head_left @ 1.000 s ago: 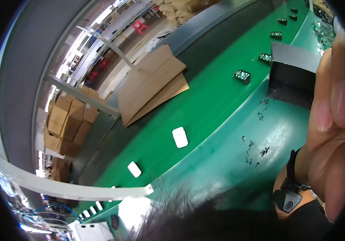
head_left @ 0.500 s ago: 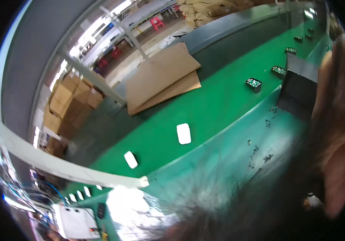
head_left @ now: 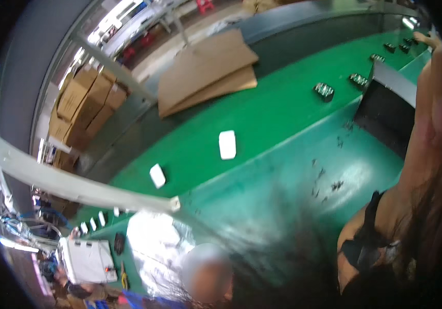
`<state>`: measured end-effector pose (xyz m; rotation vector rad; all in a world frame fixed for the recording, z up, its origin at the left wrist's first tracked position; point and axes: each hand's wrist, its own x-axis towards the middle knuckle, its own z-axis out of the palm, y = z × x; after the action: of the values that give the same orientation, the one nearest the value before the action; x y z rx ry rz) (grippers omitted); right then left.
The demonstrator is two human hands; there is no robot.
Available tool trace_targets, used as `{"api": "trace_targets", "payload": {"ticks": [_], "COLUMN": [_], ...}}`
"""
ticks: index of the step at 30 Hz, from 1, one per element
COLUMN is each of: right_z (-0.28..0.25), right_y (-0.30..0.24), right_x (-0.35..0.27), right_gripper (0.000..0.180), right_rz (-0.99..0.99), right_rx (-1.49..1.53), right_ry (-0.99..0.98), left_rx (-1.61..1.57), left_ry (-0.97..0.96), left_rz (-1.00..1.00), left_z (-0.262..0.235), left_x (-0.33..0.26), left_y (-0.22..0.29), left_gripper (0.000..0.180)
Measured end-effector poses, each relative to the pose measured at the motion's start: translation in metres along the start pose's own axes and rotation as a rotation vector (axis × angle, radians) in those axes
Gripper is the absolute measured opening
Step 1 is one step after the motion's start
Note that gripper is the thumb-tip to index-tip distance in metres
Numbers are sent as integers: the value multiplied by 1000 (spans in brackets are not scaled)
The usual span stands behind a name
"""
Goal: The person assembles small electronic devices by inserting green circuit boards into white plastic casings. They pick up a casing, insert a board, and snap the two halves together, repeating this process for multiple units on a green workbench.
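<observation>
Resting on the tabletop near the blurred hand, the black box seems kept within reach, small dark pieces scattered beside it; whether the fingers grip anything, I can't tell.

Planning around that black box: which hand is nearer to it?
Right, apparently: the right hand shows just to the right of the black box, contact unclear. I can't make out the left hand.

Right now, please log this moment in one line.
Bare hand: right edge, blurred, grip unclear; black box: on green table; dark pieces: scattered nearby; white pieces: on green belt
</observation>
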<state>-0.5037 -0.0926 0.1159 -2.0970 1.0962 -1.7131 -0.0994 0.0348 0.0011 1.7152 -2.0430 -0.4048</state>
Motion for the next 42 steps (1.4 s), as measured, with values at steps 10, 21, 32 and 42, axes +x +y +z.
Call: {"api": "trace_targets", "payload": {"ticks": [10, 21, 32, 42], "right_z": [-11, -3, 54, 67], "right_y": [12, 5, 15, 36], "right_x": [9, 19, 66, 68], "right_gripper": [14, 29, 49, 8], "right_rz": [-4, -48, -38, 227], "right_rx": [-64, 132, 352, -123], "right_ry": [-64, -111, -138, -134], "left_rx": [134, 161, -65, -1112], "left_ry": [-30, -215, 43, 251], "left_rz": [-69, -86, -19, 209], "left_z": [-11, -6, -23, -27], "left_x": [-2, -2, 33, 193], "left_y": [-5, -41, 5, 101], "left_gripper": [37, 51, 59, 70]}}
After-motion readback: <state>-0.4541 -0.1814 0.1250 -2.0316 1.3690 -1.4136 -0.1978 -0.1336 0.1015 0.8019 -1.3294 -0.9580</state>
